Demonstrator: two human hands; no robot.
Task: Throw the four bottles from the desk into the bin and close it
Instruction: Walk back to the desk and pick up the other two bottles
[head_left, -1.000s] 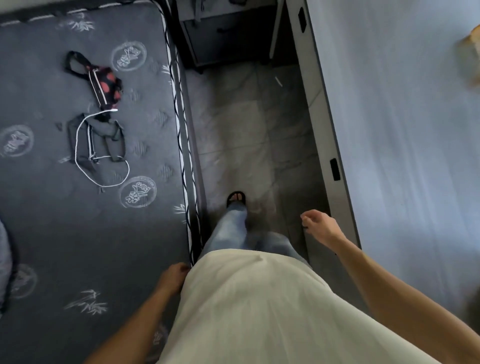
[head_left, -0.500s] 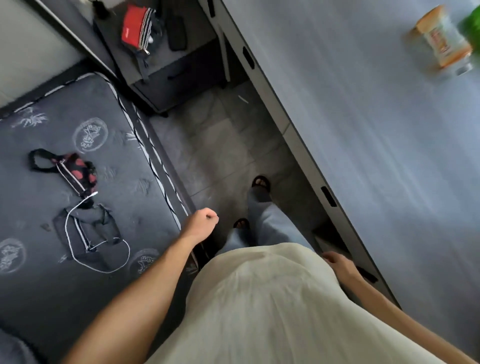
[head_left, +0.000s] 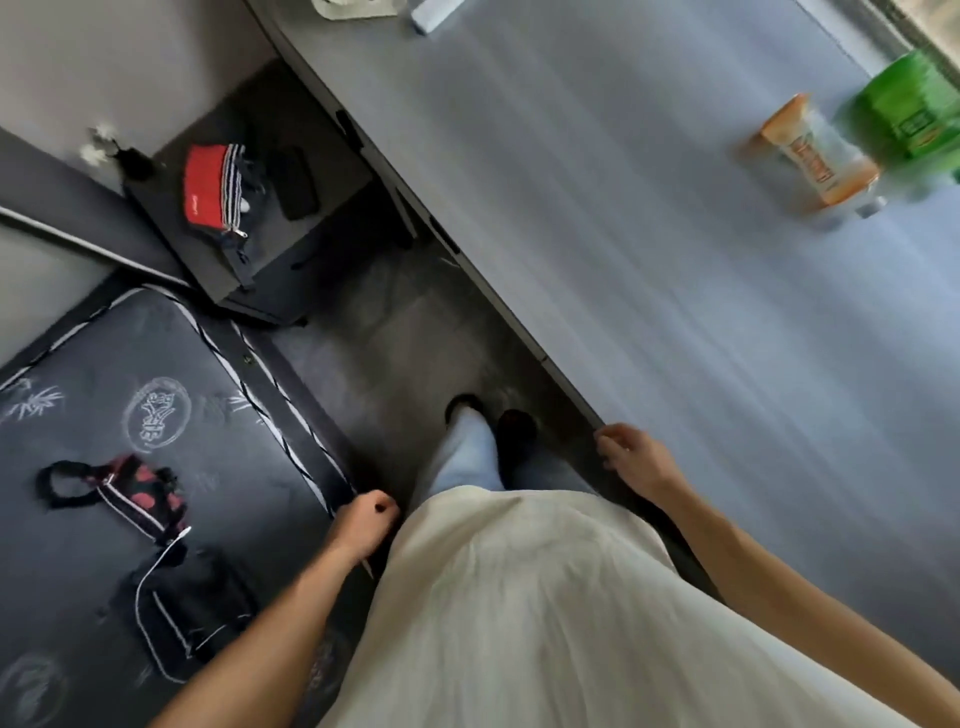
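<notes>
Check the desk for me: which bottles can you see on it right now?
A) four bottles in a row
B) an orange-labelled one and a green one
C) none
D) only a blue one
B: the orange-labelled bottle lies beside the green bottle at the desk's far right; both hands are empty.

Two bottles at the far right of the grey worktop (head_left: 649, 218).
Clear orange-labelled plastic bottle (head_left: 815, 153) lies beside green plastic bottle (head_left: 911, 111), both blurred.

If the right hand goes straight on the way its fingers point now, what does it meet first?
The right hand rests at the near edge of the desk, fingers pointing up-left along it. That line looks free along the edge as far as the picture shows; the orange-labelled bottle lies well off to the right.
</notes>
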